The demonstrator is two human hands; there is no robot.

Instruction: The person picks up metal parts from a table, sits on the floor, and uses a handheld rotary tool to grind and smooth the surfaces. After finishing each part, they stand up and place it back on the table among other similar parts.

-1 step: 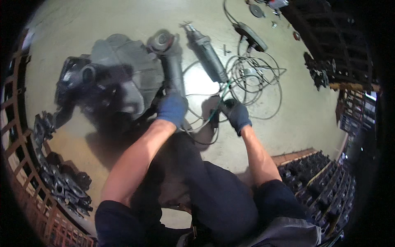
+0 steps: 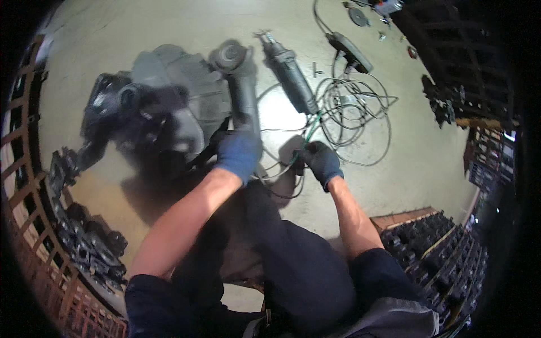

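Observation:
My left hand [image 2: 239, 155], in a blue glove, is wrapped round the rear end of a grey angle grinder [image 2: 243, 93]. The grinder's round head points away from me, and the left side of the scene is blurred. My right hand [image 2: 323, 163], gloved too, is closed with its fingertips at a thin green and dark cable [image 2: 311, 130]; its exact hold is partly hidden. A second power tool [image 2: 290, 76], a straight grinder with a wire-like tip, lies on the floor just beyond the hands. Beside it the cable lies in a loose tangle [image 2: 352, 112].
Dark metal castings [image 2: 107, 135] lie left of the grinder. Black parts are stacked in a crate [image 2: 434, 248] at the lower right; more lie by a rusty mesh cage [image 2: 25, 203] on the left. A grey box on a cord [image 2: 352, 52] and a disc [image 2: 358, 17] lie farther off.
The whole view has shifted slightly, so the floor items sit a little farther right. My right hand has come slightly nearer to me and leftward against the floor. Both holds look the same.

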